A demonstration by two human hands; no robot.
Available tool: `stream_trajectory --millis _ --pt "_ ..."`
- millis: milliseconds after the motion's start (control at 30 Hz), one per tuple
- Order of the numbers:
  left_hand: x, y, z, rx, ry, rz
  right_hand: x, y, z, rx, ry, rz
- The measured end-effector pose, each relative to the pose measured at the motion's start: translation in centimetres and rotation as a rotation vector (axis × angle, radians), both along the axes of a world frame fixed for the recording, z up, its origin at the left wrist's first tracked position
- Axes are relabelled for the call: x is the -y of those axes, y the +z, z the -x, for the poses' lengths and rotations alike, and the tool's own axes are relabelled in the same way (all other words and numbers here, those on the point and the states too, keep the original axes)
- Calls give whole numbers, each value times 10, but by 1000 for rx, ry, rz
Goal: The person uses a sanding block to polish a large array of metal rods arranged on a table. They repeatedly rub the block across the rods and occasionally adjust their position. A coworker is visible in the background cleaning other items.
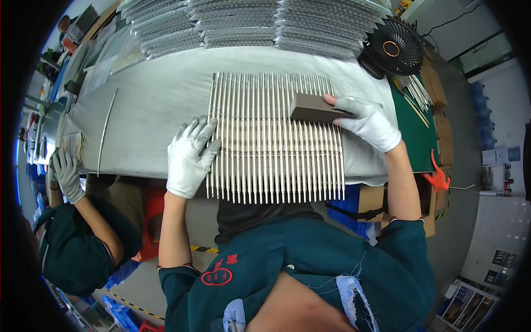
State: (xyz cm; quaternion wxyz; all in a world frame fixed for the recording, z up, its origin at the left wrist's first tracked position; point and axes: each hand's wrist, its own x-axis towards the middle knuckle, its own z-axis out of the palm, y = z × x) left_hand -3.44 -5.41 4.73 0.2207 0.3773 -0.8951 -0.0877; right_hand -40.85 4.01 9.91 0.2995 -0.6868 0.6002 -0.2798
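Observation:
A row of slim, shiny metal rods [254, 166] lies side by side on the white-covered table [149, 88], their near ends reaching past its front edge. My gloved left hand [191, 149] rests at the left side of the row, fingers stretched out and touching the outermost rods. In my gloved right hand [362, 119] is a brownish-grey rectangular block [315, 108], gripped by its right end. The block lies across the upper right part of the rods. Its underside is hidden.
Stacks of plastic-wrapped rods [243, 25] line the table's back. A black fan [390, 47] stands at the back right, near loose rods [417, 97] on a green surface. One thin rod [108, 130] lies at left, near a co-worker's gloved hand [67, 174].

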Motion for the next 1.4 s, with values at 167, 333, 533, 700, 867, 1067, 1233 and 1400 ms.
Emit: stream_trajectory --millis 167,333,533,700,867,1067,1233,1400 --pt "1 1 1 -22 13 -16 33 -3 -39 -17 156 111" --pt "-1 4 0 -10 22 -10 9 3 -10 242 -65 -168" --pt "1 2 -2 -15 6 8 63 -5 -83 -144 231 92" --pt "2 1 -5 -37 12 14 157 -11 -110 284 130 41" --pt "4 1 -3 -70 -19 41 231 -40 -135 491 166 -165" --pt "3 2 -5 -107 -21 50 241 -41 -149 743 299 -393" --pt "4 3 -6 -121 -25 39 235 -39 -147 671 308 -368" --pt "6 -3 -5 -148 -41 83 220 -43 -150 423 132 24"
